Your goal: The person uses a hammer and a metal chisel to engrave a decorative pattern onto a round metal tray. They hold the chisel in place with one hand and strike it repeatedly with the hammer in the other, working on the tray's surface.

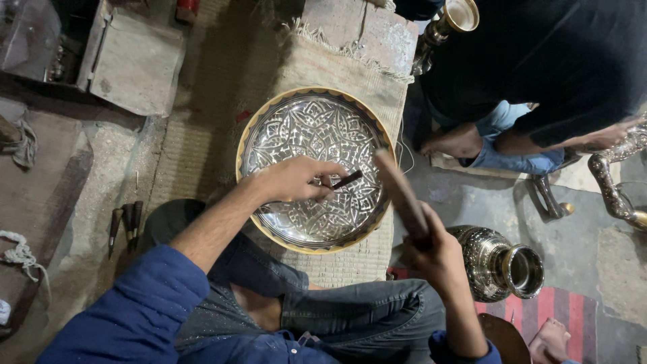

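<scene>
Nearest to us, above our crossed legs in jeans (350, 310), our right hand (438, 253) is closed around the lower end of a hammer (402, 192), whose handle slants up and left until its blurred head hangs over the right edge of the plate (296, 121). Just left of it, our left hand (293, 178) reaches in from the blue sleeve (135, 310) and pinches a short dark chisel (347, 179) between fingers and thumb, the tool tilted, its tip down on the engraved silver surface. So the plate lies directly under the left hand and just ahead and left of the right hand, resting flat on a woven mat (350, 74); it is round, with a scalloped golden rim and dense floral engraving.

Beside our right wrist, a silver vase (495, 263) lies on its side, mouth turned right, on a striped red cloth (559, 310). On the left, several spare chisels (125, 222) lie on the dusty floor, well apart from both hands.

Farther off, at upper right, another person in dark clothing (552, 61) sits bent over, a bare foot (458, 141) near the mat's edge, with a brass vessel (451, 20) close by.
</scene>
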Demonstrator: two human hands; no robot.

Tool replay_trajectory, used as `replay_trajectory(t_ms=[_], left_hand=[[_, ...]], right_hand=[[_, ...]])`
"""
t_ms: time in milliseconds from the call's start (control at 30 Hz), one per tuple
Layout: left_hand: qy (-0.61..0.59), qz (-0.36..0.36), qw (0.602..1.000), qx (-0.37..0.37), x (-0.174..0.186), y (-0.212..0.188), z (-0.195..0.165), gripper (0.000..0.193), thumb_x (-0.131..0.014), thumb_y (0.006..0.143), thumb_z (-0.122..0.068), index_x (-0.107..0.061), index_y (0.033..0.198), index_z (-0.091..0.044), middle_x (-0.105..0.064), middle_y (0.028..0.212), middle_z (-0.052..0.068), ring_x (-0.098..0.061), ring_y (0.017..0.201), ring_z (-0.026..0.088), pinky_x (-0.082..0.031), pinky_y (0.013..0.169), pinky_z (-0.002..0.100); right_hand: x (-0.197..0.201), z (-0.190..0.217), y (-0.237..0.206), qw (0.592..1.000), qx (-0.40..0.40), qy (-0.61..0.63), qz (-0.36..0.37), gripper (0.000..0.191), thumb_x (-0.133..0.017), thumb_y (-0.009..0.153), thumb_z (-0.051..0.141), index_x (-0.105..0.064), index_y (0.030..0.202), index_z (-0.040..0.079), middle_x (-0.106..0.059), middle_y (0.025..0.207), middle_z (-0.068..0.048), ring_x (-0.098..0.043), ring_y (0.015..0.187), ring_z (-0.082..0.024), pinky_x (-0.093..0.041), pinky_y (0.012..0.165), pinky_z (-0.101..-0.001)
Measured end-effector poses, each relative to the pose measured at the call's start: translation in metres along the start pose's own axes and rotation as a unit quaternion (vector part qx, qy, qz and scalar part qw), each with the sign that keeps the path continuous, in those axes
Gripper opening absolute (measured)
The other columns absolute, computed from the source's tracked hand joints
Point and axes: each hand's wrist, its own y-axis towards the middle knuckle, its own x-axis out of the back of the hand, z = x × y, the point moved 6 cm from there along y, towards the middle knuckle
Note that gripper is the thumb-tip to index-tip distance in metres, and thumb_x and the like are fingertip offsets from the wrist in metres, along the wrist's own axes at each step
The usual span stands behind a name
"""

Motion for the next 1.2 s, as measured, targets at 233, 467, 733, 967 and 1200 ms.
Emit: replay_trajectory(t_ms=[233,467,733,967,1200], left_hand=[[-0.002,-0.02,1.0,-0.007,-0.001,0.001,0.002,0.062,-0.075,0.085,-0.037,-0.055,0.143,-0.025,-0.079,0.109,0.004,-0.075,0.1,0.019,-0.054,0.095,0.042],[0.005,-0.008,1.0,-0.003,-0.002,0.004,0.0,0.058,-0.074,0.085,-0.034,-0.059,0.141,-0.027,-0.08,0.106,0.003,-0.075,0.095,0.016,-0.054,0.092,0.044],[0.0,-0.008,1.0,0.025,-0.002,0.001,0.002,0.06,-0.074,0.084,-0.034,-0.059,0.141,-0.028,-0.08,0.104,0.003,-0.075,0.093,0.017,-0.056,0.09,0.044],[0.015,-0.008,1.0,0.008,-0.003,0.002,0.005,0.062,-0.075,0.082,-0.038,-0.059,0.141,-0.028,-0.079,0.106,0.003,-0.074,0.098,0.017,-0.055,0.093,0.046],[0.009,0.008,1.0,0.022,-0.005,0.0,0.005,0.061,-0.073,0.084,-0.041,-0.059,0.142,-0.028,-0.08,0.103,0.004,-0.076,0.094,0.018,-0.056,0.089,0.045]], right_hand=[[-0.001,-0.007,0.002,0.993,-0.028,0.118,-0.009,0.069,-0.076,0.083,0.004,-0.047,0.146,0.013,-0.068,0.103,-0.01,-0.068,0.087,-0.018,-0.058,0.07,-0.0363],[-0.004,-0.004,0.009,0.999,0.041,0.003,0.01,0.073,-0.08,0.081,0.009,-0.049,0.146,0.018,-0.069,0.112,-0.016,-0.071,0.098,-0.028,-0.057,0.08,-0.0391],[-0.005,-0.002,0.008,1.0,-0.011,-0.009,0.024,0.073,-0.078,0.081,0.009,-0.049,0.148,0.021,-0.071,0.11,-0.016,-0.07,0.102,-0.024,-0.058,0.084,-0.0359],[-0.007,-0.002,0.005,0.999,-0.006,0.051,0.007,0.074,-0.078,0.081,0.009,-0.048,0.149,0.017,-0.074,0.111,-0.016,-0.07,0.1,-0.021,-0.057,0.086,-0.0338],[0.001,0.007,0.003,0.994,0.001,-0.101,0.031,0.088,-0.089,0.068,0.012,-0.05,0.147,0.018,-0.072,0.115,-0.02,-0.071,0.106,-0.028,-0.057,0.086,-0.038]])
